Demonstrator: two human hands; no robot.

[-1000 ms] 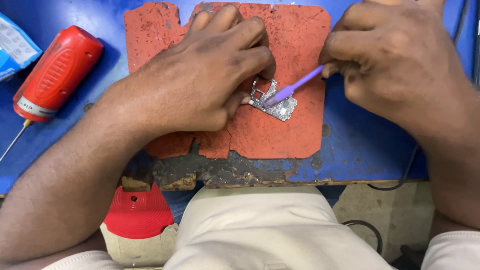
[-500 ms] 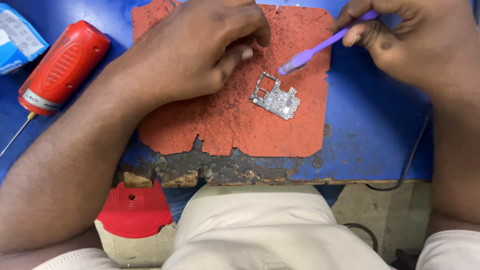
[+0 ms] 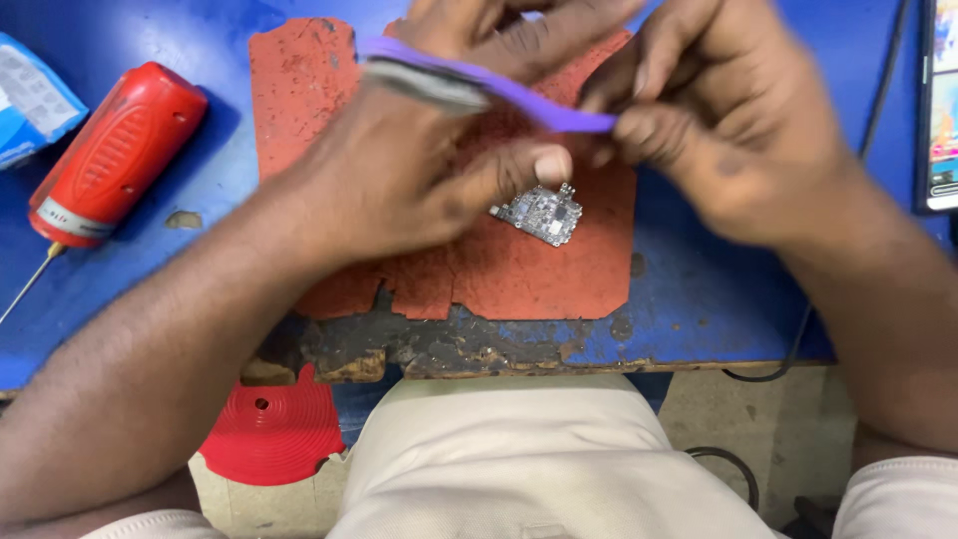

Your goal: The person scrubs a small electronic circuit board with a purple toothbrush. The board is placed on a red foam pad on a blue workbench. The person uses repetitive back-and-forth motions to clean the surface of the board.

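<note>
A small grey circuit board (image 3: 541, 214) lies on a worn red mat (image 3: 519, 274) on the blue bench. My right hand (image 3: 714, 130) grips one end of a purple brush (image 3: 479, 85), held above the mat. The brush's bristled head rests against the fingers of my left hand (image 3: 429, 170), which hovers over the mat with its thumb just left of the board. Motion blurs both hands.
A red cylindrical tool (image 3: 115, 155) with a thin metal tip lies at the left, a blue and white packet (image 3: 30, 100) beyond it. A phone (image 3: 940, 100) sits at the right edge beside a black cable (image 3: 888, 90). The bench's front edge (image 3: 449, 349) is charred. A red disc (image 3: 274, 429) sits below.
The brush lifted off the board and swung up and left, across my left hand's fingers. My left hand let go of the board and rose. The view shifted slightly.
</note>
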